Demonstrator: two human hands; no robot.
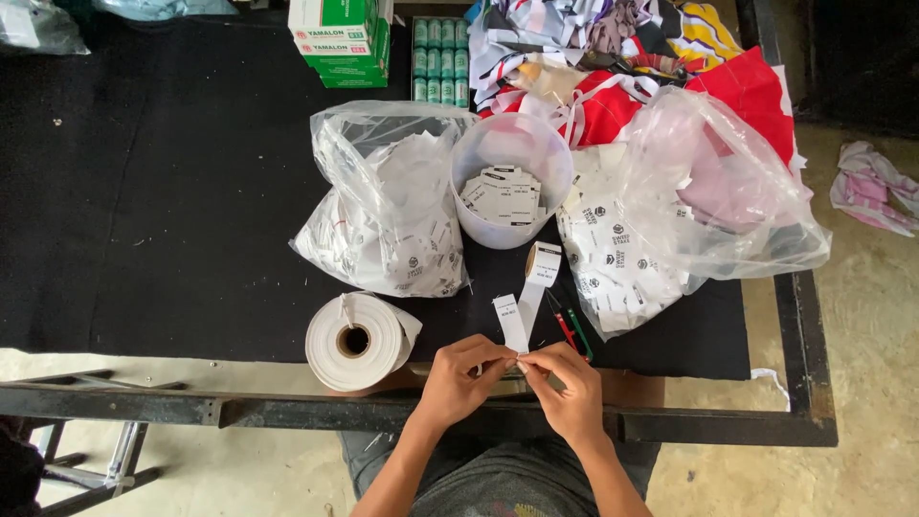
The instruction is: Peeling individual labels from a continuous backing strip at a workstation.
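Fingers of the left hand [463,375] and right hand [569,391] pinched together on the end of a white label strip [511,322], at six o'clock on the black tabletop [172,211]. Strip runs to a small label roll [543,262] at twelve o'clock. Fingertip contact partly hidden.

garment workshop, probably | fabric scraps [613,57] | bagged tags [383,206] | label roll [356,340]

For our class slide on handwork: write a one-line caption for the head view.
Both hands, left and right, pinch a white label strip at the table's edge, beside a paper roll.
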